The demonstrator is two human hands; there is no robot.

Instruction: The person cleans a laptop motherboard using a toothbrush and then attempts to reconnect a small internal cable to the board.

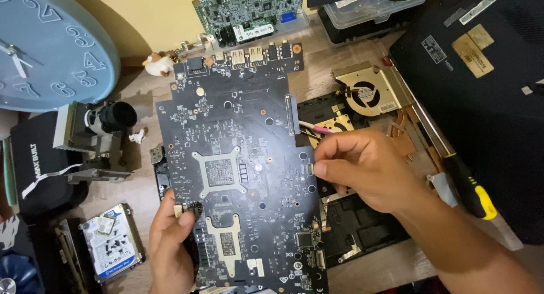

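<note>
A large dark blue laptop motherboard lies back side up in the middle of the view, with two silver chip brackets on it. My left hand grips its lower left edge, thumb on the board. My right hand pinches the board's right edge at a small connector, fingers closed on it. Under the board's right side a pink and white cable and a copper fan show.
A brass cooling fan with copper heat pipes lies right of the board, beside a black-and-yellow screwdriver and a black laptop cover. A hard drive, grey clock, green circuit board and small camera-like device surround it.
</note>
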